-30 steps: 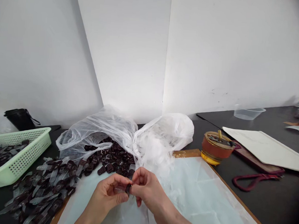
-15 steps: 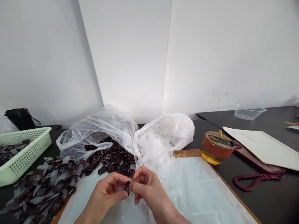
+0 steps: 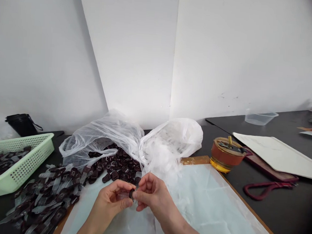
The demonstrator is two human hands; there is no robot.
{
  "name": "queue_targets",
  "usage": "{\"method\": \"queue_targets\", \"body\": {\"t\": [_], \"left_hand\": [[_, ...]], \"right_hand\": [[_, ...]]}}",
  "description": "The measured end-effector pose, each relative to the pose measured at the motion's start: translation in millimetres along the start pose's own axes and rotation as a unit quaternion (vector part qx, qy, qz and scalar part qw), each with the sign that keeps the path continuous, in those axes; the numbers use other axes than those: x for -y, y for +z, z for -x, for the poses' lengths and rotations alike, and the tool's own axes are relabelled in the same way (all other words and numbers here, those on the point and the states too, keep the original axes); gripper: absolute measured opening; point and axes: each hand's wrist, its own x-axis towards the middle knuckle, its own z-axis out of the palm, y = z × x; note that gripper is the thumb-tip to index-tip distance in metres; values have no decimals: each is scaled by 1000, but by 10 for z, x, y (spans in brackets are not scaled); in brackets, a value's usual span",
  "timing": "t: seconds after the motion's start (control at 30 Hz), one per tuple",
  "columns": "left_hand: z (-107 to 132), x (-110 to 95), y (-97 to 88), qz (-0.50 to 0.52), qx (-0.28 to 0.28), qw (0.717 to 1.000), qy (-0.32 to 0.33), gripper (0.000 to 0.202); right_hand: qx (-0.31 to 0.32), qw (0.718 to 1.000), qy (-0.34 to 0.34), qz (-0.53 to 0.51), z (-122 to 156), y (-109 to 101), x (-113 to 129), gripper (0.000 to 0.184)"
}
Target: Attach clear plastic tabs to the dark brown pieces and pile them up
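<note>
Piece (image 3: 131,193) lies between my left hand (image 3: 110,201) and right hand (image 3: 153,196), both pinching it, clear strip (image 3: 123,196) pointing left.

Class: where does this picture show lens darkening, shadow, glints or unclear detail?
Head view: top right corner darkened; head view: a grey shadow band edges the left wall panel, and glints dot the dark pile; head view: the dark piece between the fingers is too small for detail.
</note>
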Motion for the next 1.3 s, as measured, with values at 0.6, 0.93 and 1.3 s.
{"method": "queue_targets", "body": {"t": [0.6, 0.93, 1.3], "left_hand": [[19, -4, 18, -41, -15, 998, 45, 24], [48, -101, 43, -115, -39, 991, 60, 21], [0, -22, -2, -47, -42, 996, 64, 9]], "right_hand": [[48, 998, -25, 12, -10, -33, -48, 36], [93, 995, -29, -12, -43, -67, -92, 34], [62, 997, -40, -10, -37, -71, -99, 38]]}}
